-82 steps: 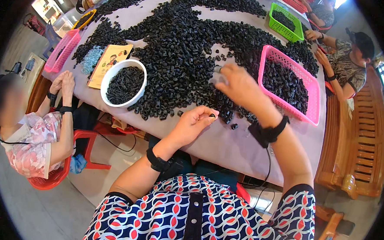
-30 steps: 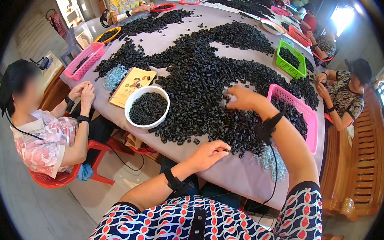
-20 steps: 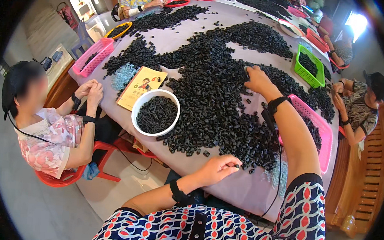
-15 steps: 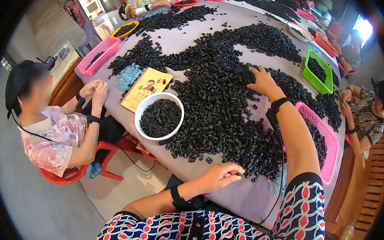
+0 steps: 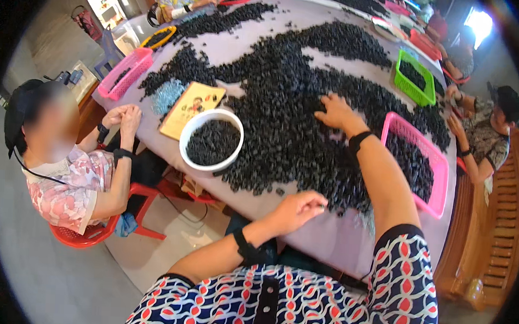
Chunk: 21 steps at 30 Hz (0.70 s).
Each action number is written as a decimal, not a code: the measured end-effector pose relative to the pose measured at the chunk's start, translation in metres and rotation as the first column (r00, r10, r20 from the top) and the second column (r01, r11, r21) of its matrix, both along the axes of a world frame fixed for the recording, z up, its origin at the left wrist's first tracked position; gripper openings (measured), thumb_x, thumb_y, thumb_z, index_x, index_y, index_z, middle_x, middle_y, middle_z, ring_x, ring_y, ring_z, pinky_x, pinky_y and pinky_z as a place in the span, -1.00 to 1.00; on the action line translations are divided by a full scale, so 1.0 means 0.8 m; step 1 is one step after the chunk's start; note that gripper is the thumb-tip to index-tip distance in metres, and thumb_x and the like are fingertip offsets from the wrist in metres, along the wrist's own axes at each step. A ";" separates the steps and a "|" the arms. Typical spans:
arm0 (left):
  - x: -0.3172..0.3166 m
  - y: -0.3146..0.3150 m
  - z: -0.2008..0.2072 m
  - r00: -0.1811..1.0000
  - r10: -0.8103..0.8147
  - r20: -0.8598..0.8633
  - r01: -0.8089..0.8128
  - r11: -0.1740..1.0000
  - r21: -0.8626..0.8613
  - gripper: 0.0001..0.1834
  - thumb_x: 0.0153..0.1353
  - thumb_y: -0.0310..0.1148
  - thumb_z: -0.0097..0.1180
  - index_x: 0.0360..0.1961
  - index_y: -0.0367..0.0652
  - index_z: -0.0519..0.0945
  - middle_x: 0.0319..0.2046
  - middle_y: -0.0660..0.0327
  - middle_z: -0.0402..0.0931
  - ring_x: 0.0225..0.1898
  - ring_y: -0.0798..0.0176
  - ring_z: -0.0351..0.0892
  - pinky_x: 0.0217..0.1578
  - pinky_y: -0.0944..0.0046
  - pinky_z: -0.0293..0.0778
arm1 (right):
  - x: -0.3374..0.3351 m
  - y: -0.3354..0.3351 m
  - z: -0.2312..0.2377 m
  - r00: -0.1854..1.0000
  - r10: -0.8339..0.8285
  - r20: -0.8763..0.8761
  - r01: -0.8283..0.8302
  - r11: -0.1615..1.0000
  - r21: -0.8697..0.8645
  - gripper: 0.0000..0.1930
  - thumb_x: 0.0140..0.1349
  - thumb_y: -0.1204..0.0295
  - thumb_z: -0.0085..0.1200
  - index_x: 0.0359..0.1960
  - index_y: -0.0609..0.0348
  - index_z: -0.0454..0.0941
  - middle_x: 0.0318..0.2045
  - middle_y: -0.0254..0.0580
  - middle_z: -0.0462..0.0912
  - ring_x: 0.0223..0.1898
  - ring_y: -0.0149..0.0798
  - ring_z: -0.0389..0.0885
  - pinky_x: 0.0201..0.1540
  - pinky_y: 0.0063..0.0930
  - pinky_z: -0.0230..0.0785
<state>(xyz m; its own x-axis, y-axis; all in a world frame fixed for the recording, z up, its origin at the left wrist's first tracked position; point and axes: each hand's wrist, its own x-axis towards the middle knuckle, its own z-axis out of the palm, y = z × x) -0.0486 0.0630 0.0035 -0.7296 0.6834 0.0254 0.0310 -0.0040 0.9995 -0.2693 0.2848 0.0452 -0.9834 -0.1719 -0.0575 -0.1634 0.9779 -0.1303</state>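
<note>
Black pieces (image 5: 284, 134), small and loose, heaped in a broad drift across the cloth-covered surface (image 5: 337, 242), right in front of the wearer. Right hand (image 5: 337, 112) out over the heap, fingers spread, tips down at the pieces; can't tell if anything is caught under them. Left hand (image 5: 297, 213) low at the near edge, thumb and fingertips pinched on what looks like a dark bit (image 5: 322, 206), mostly hidden. Hands well apart; left probably kept near the body to steady the bit, right arm stretched because the heap runs deep.

Containers: white bowl (image 5: 207, 167) just left of the heap, well filled with slim dark pieces, probably there for easy reach; its rim hides part of a yellow booklet (image 5: 180, 114). Pale blue clump (image 5: 168, 97) beside the booklet, too blurred to identify. Large pink basket (image 5: 439, 180) just right of the right forearm, plenty of black pieces inside, likely handy for that arm. Green basket (image 5: 407, 89) farther off, dark pieces too.
</note>
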 end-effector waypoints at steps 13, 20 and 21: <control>-0.009 0.011 -0.006 0.999 0.011 -0.048 -0.008 0.998 0.062 -0.80 0.26 -0.48 0.18 -0.09 -0.20 0.60 -0.31 0.37 0.53 -0.27 0.56 0.44 -0.22 0.50 0.40 | 0.108 -0.014 0.027 0.984 0.080 0.156 -0.056 0.987 -0.154 -0.36 0.22 -0.01 0.06 0.20 0.22 0.44 0.14 0.21 0.49 0.19 0.17 0.42 0.24 -0.10 0.27; -0.005 0.007 0.000 0.995 0.023 -0.099 -0.014 0.996 0.085 -0.81 0.25 -0.48 0.18 -0.10 -0.20 0.60 -0.37 0.40 0.51 -0.31 0.57 0.43 -0.27 0.53 0.36 | 0.182 -0.030 0.048 0.994 0.105 0.036 -0.090 0.951 -0.295 -0.48 0.21 0.13 0.10 0.10 0.25 0.52 0.03 0.13 0.59 0.11 0.10 0.51 0.19 -0.19 0.33; -0.005 0.008 0.000 0.990 0.033 -0.139 -0.025 0.998 0.062 -0.81 0.25 -0.48 0.18 -0.11 -0.21 0.60 -0.33 0.38 0.55 -0.28 0.58 0.44 -0.27 0.54 0.36 | 0.193 -0.031 0.047 0.993 0.093 -0.076 -0.112 0.944 -0.311 -0.56 0.20 0.20 0.10 0.01 0.25 0.57 0.00 0.13 0.60 0.07 0.12 0.53 0.16 -0.18 0.34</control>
